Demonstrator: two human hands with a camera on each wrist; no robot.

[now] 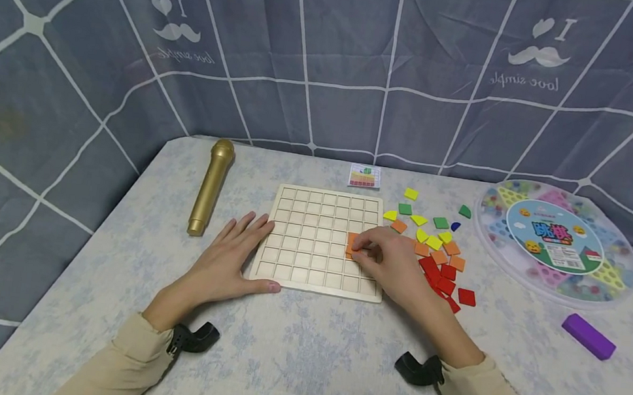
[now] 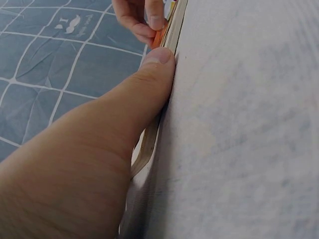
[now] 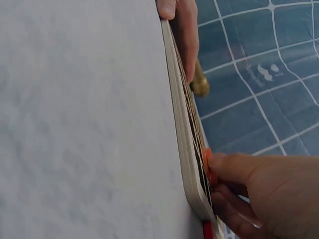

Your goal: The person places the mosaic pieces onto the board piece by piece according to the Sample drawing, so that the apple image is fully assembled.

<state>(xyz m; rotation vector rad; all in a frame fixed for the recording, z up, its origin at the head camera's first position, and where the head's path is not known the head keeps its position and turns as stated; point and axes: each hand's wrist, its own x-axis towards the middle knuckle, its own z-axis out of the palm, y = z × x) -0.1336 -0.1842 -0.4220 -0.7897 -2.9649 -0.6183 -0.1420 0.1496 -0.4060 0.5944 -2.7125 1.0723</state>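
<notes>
A pale wooden grid board (image 1: 311, 240) lies flat on the table. My left hand (image 1: 234, 250) rests open against its left edge, fingers straight, thumb (image 2: 149, 74) pressed along the board's near edge (image 2: 149, 134). My right hand (image 1: 386, 255) pinches an orange square tile (image 1: 351, 244) over a cell on the board's right side; the same orange tile (image 3: 207, 155) shows at its fingertips above the board (image 3: 184, 149). A pile of loose tiles (image 1: 439, 259), red, orange, yellow and green, lies just right of the board.
A gold microphone (image 1: 211, 186) lies left of the board. A small pattern card (image 1: 364, 176) sits behind it. A round clear game box (image 1: 554, 240) stands at the right, with a purple block (image 1: 588, 335) nearer me. A grey checked curtain hangs behind the table.
</notes>
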